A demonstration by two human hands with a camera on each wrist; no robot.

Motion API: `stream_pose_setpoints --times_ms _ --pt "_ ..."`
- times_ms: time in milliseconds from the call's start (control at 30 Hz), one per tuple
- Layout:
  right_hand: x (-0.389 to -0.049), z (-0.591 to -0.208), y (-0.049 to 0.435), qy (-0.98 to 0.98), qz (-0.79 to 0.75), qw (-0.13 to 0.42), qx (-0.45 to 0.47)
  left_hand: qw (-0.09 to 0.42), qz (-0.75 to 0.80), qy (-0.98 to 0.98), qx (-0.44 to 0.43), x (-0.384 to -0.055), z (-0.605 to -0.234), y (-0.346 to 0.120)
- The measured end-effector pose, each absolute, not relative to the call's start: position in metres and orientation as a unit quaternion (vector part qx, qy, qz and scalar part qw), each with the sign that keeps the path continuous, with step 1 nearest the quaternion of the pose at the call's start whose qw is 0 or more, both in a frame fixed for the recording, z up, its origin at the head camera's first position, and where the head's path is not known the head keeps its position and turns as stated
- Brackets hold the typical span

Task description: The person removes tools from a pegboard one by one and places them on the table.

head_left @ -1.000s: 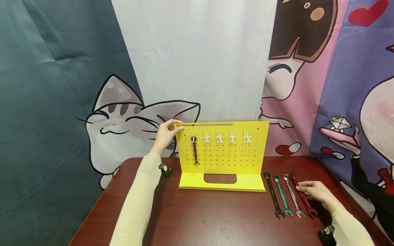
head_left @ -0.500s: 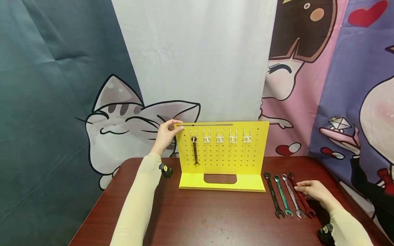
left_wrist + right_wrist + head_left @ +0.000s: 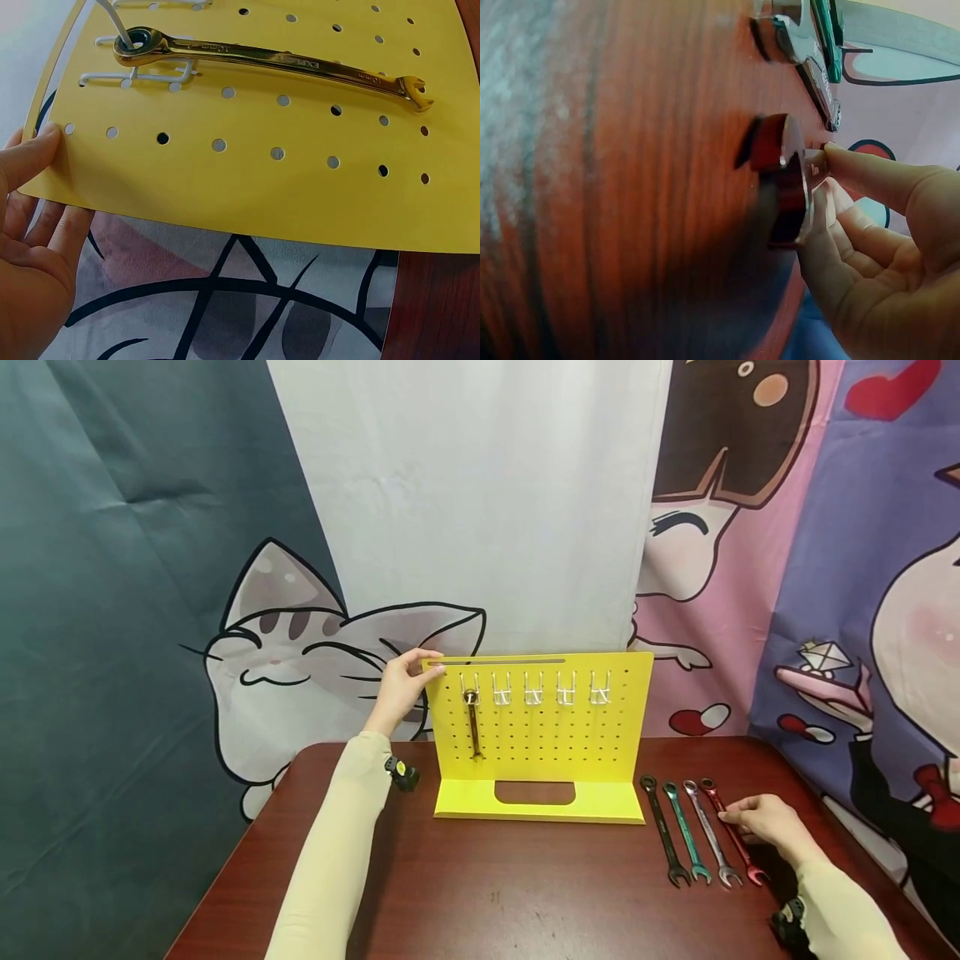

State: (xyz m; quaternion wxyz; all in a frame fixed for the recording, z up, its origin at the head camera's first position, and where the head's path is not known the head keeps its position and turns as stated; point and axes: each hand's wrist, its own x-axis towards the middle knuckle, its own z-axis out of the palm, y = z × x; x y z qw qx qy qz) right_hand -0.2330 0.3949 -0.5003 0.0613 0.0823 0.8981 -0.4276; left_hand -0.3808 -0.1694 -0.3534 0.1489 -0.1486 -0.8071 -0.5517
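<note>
At the lower right of the head view the right hand (image 3: 765,820) pinches the red wrench (image 3: 731,831), its fingers curled on the shaft; the right wrist view shows that wrench's end lifted off the counter (image 3: 525,885). Just left of it lie the silver wrench (image 3: 705,832), the green wrench (image 3: 685,831) and the black wrench (image 3: 662,829), side by side. In mid frame the left hand (image 3: 401,687) grips the top left corner of the yellow pegboard (image 3: 555,739), thumb on its face. A gold wrench (image 3: 472,725) hangs from the leftmost of the clear hooks (image 3: 534,690).

gold wrench (image 3: 270,61), small engraving, not legible
</note>
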Motion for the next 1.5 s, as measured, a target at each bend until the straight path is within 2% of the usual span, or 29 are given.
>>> stream_pose_setpoints --times_ms 1233,1500 --pt "-0.2315 -0.5020 0.3951 0.892 -0.432 0.072 0.111 0.157 -0.554 -0.803 -0.154 -0.3802 -0.3561 -0.1704" --pt "-0.2293 -0.4983 0.3959 0.896 -0.430 0.054 0.098 0.146 -0.564 -0.798 -0.157 -0.3791 -0.3541 -0.1695"
